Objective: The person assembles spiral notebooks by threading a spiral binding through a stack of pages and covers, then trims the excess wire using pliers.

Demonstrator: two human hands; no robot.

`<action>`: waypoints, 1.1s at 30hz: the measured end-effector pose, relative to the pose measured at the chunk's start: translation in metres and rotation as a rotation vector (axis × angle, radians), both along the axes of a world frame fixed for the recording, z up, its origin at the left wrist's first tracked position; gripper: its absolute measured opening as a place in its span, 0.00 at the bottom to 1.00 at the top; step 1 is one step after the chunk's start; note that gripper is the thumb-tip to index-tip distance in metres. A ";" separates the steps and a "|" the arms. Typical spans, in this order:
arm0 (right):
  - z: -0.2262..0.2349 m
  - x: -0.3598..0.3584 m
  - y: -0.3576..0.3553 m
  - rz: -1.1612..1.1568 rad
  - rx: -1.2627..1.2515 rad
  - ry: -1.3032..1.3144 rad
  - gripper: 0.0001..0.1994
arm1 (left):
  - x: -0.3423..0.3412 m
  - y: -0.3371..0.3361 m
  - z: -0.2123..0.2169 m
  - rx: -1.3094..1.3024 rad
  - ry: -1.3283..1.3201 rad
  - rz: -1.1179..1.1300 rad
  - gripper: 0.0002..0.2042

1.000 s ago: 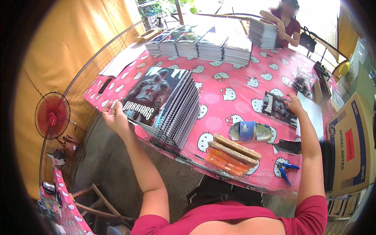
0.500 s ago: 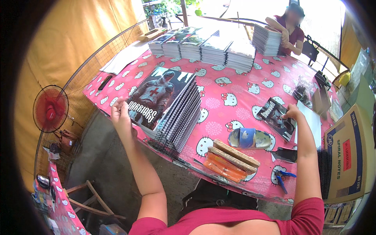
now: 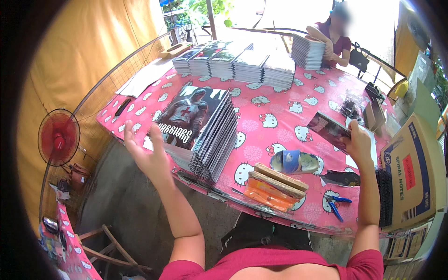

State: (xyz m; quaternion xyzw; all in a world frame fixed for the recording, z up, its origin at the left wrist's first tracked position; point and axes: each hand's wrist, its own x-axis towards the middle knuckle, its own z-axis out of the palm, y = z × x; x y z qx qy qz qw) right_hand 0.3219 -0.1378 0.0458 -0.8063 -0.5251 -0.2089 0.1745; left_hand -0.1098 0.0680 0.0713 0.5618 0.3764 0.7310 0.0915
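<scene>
My left hand [image 3: 151, 156] is raised at the near left corner of a stack of spiral notebooks [image 3: 200, 133], its fingers spread with nothing in them. The top notebook shows an armoured figure with a red cross, and black coils line the stack's right side. On the right, my right hand [image 3: 359, 142] grips the near right end of a thin dark notebook [image 3: 328, 129] with a similar picture on its front. That notebook is tilted up off the pink table; its coil cannot be made out. White paper [image 3: 368, 148] lies partly under my right hand.
Nearer me are a blue slide sandal [image 3: 294, 162], wooden blocks with orange wrapping [image 3: 275, 186] and blue-handled pliers [image 3: 335, 205]. A cardboard box [image 3: 410, 172] borders the right side. Notebook stacks [image 3: 233, 65] line the back, where a co-worker [image 3: 333, 35] leans on another stack [image 3: 308, 52].
My left hand has let go of the stack's near left corner and spread its fingers. My right hand has lifted and tilted the dark notebook from the table.
</scene>
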 end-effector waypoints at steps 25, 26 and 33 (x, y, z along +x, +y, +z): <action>-0.122 -0.164 -0.067 0.211 0.365 0.726 0.16 | 0.112 -0.065 -0.079 -0.742 -0.014 -1.368 0.25; -0.135 -0.163 -0.068 0.205 0.327 0.785 0.18 | 0.112 -0.065 -0.086 -0.691 -0.054 -1.330 0.26; -0.145 -0.199 -0.069 0.145 0.465 0.881 0.32 | 0.103 -0.082 -0.145 -0.856 0.059 -1.182 0.41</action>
